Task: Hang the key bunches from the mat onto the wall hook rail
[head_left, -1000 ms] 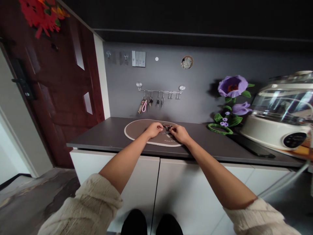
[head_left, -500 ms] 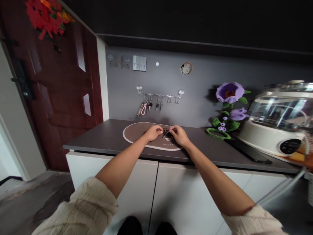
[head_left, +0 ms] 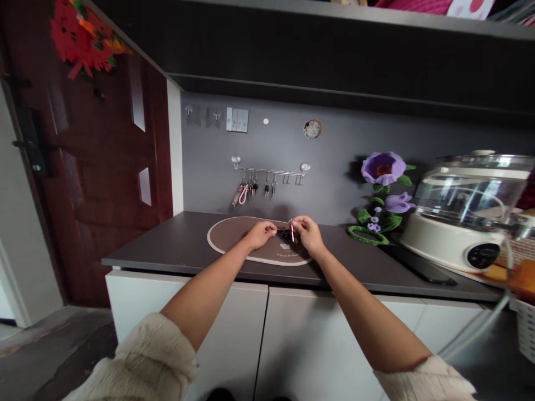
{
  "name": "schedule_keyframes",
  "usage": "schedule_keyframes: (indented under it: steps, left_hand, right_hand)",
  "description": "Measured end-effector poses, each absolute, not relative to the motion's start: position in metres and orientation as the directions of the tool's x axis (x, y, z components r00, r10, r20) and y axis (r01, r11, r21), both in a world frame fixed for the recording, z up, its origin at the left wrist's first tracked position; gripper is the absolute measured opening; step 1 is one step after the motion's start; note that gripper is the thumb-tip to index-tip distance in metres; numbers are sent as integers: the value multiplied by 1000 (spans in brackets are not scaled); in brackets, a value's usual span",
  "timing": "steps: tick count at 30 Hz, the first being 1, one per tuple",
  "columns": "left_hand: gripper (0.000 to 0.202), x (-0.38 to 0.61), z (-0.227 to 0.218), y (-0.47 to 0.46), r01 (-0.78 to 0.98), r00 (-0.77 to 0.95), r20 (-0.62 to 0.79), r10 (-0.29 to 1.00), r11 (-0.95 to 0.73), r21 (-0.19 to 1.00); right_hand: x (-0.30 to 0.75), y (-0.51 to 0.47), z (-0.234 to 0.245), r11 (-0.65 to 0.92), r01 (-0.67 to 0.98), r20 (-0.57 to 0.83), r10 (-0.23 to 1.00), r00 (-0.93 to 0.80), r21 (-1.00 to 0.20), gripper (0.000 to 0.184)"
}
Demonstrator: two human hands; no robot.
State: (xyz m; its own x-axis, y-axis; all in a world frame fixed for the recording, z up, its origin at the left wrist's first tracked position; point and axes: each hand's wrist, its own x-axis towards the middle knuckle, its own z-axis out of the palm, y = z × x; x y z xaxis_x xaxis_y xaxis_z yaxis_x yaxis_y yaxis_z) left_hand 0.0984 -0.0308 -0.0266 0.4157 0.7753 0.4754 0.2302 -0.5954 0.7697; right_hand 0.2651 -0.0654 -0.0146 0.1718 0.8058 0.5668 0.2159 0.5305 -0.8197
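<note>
Above a brown oval mat with a pale rim, both hands meet over a small bunch of keys. My right hand is closed in a pinch at the top of the bunch, where a thin ring shows. A shiny key and something red and dark hang below those fingertips. My left hand is also closed, thumb against finger, on a dark end of the same bunch; its exact part is too small to tell. The bunch hangs between the two hands, close over the mat's printed lettering.
On the wall, a hook rail carries several hanging keys. To the right stand a purple fabric flower, a white appliance and a dark flat slab on the counter. A dark shelf overhangs it.
My right hand has turned the bunch, so a shiny key and a red piece now hang under its fingers. The left hand keeps its pinch. The camera view has tilted up slightly.
</note>
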Motion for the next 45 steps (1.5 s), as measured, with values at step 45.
schedule_keyframes:
  steps: [45]
  left_hand:
    - [13,101,-27,-16,4,251,270,930,-280,960]
  right_hand:
    - [251,62,91,459,238,509,666,545,-856,7]
